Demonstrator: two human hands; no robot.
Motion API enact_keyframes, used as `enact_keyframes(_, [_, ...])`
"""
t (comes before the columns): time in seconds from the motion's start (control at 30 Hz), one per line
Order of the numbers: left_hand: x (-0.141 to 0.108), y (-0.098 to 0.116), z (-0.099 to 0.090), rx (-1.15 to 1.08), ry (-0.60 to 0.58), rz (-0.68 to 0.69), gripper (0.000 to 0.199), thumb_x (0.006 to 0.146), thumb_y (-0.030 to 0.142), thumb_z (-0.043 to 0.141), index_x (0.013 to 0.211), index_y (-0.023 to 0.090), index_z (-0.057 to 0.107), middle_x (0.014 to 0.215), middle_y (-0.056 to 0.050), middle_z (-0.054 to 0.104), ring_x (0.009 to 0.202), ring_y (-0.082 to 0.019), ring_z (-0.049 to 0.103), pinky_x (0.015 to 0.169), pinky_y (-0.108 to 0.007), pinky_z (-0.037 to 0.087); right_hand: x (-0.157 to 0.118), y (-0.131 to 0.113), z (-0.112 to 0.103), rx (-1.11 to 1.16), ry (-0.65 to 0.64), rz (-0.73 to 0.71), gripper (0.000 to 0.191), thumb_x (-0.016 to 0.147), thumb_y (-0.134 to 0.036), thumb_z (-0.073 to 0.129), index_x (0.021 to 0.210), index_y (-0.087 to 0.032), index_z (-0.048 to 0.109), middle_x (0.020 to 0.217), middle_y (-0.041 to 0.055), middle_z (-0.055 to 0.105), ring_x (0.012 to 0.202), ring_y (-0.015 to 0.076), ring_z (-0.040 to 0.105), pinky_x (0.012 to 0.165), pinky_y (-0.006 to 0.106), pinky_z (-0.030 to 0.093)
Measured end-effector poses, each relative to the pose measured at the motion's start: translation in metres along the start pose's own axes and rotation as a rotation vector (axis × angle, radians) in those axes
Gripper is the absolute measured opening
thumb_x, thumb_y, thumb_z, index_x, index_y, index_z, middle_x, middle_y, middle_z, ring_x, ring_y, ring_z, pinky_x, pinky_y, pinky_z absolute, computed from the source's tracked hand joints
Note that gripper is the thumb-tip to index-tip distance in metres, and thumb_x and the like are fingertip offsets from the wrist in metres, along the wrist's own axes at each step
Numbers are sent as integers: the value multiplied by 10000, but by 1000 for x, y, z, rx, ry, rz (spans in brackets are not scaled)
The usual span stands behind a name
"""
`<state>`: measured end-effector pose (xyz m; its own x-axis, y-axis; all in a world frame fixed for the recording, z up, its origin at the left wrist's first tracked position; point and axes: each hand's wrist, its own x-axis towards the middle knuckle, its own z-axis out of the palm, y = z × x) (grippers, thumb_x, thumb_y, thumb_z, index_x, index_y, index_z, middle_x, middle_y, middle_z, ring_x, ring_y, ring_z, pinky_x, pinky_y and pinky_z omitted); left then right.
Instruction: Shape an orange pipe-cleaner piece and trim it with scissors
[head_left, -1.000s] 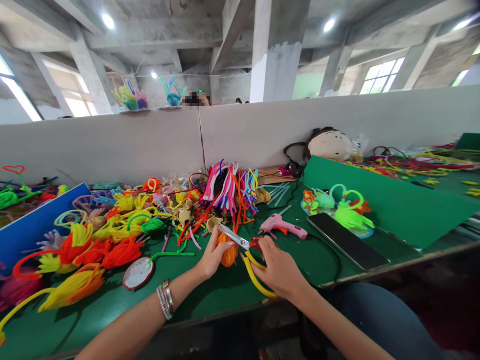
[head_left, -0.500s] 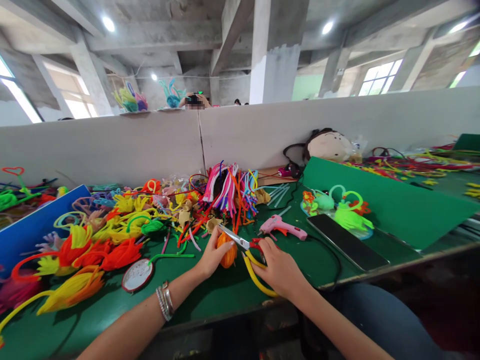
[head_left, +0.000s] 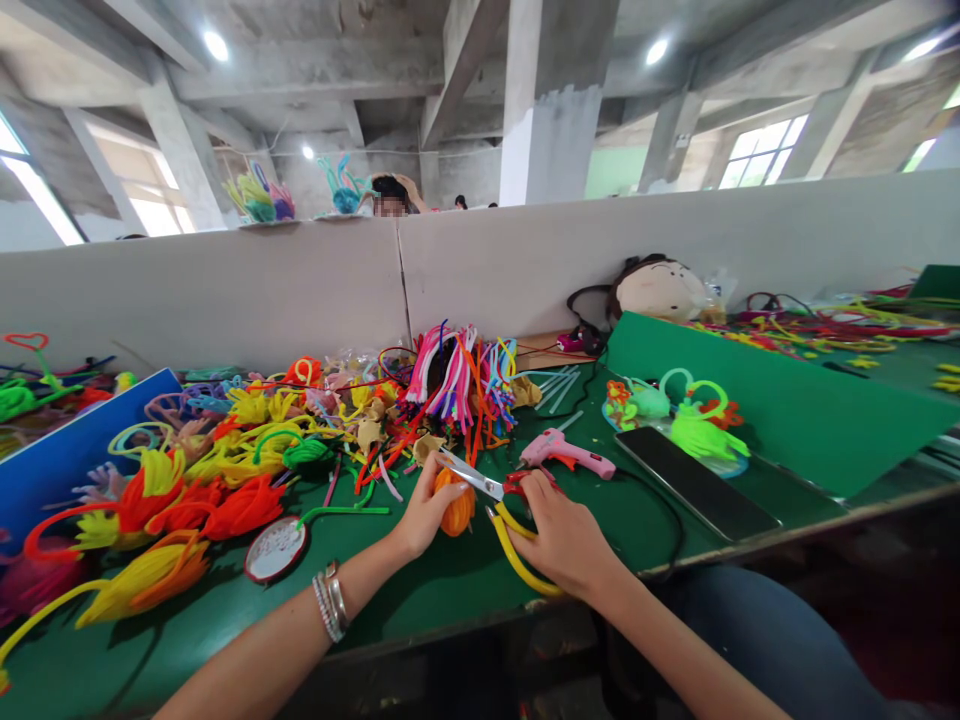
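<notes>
My left hand (head_left: pixel 424 510) is closed around an orange pipe-cleaner bundle (head_left: pixel 457 512), thumb resting on its upper side. My right hand (head_left: pixel 564 532) grips red-handled scissors (head_left: pixel 493 488). Their silver blades point left across the top of the bundle, near my left fingertips; whether they touch it I cannot tell. A yellow-handled tool (head_left: pixel 517 562) with curved grips lies under my right hand, partly covered by it. Just beyond that hand rests a pink glue gun (head_left: pixel 568 456).
Pipe-cleaner flowers (head_left: pixel 244 508) are heaped at left beside a white round disc (head_left: pixel 276 550). A bundle of loose pipe cleaners (head_left: pixel 457 385) stands behind my hands. On the right are a black phone (head_left: pixel 694 483) and a green board (head_left: pixel 772 405). A person (head_left: pixel 391 196) is behind the white partition (head_left: pixel 315 285).
The scissors and my right hand have shifted slightly to the right. My left hand stays in place on the orange bundle. The person's head behind the partition has risen a little.
</notes>
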<state>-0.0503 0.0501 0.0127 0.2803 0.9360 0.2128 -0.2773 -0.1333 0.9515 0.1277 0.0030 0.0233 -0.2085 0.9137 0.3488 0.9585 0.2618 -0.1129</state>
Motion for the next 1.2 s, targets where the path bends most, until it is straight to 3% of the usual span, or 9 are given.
enact_keyframes(0.27, [2, -8, -4, -19, 1, -27, 285, 651, 273, 602, 893, 189, 477, 774, 24, 504, 690, -108, 480, 634, -231, 413, -1, -4, -5, 10, -69, -4, 301, 775, -418, 411, 918, -155, 433, 888, 67, 530, 752, 197, 544, 540, 260, 295])
enact_keyframes(1.2, [3, -8, -5, 73, -37, 65, 210, 685, 248, 564, 855, 177, 464, 766, 16, 473, 688, -103, 465, 636, -233, 399, -4, -3, -3, 98, -21, -11, 176, 746, -333, 453, 833, -180, 459, 812, 33, 515, 638, 146, 527, 531, 235, 303])
